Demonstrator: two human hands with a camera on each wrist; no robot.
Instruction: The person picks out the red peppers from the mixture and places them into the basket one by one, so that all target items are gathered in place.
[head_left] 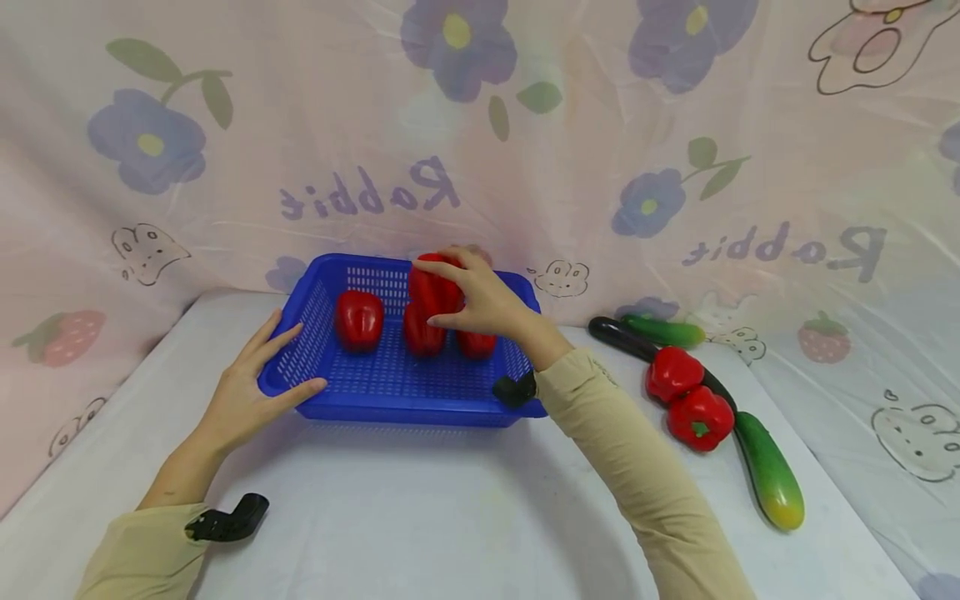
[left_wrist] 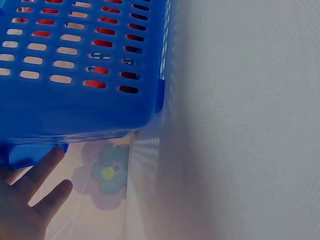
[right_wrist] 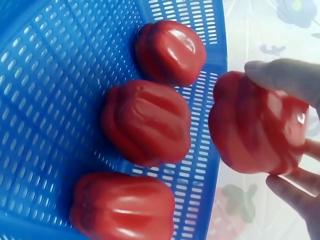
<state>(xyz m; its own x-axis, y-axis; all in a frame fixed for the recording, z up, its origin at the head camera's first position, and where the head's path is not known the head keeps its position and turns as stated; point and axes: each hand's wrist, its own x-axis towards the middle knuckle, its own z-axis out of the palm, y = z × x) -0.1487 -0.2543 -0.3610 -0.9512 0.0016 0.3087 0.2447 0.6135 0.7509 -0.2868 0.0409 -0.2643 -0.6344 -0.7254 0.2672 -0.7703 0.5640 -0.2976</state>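
Observation:
A blue slotted plastic basket (head_left: 405, 410) sits on the white table before me. Three red bell peppers lie in it: one at the left (head_left: 358, 321), one in the middle (head_left: 423, 332) and one at the right (head_left: 476, 344). Above the middle one, my right hand (head_left: 486, 298) grips another red bell pepper (right_wrist: 255, 122) between thumb and fingers, higher than the basket floor. My left hand (head_left: 243, 400) is at the basket's left end with fingers spread and mostly straight, thumb near the front corner. In the left wrist view, part of that hand (left_wrist: 25, 200) shows beside the rim.
On the right side of the table lie two more red bell peppers (head_left: 700, 418), a long dark eggplant (head_left: 621, 337), a green cucumber (head_left: 663, 332) and a green, yellow-tipped one (head_left: 771, 473). A printed cloth (head_left: 525, 167) hangs behind the table.

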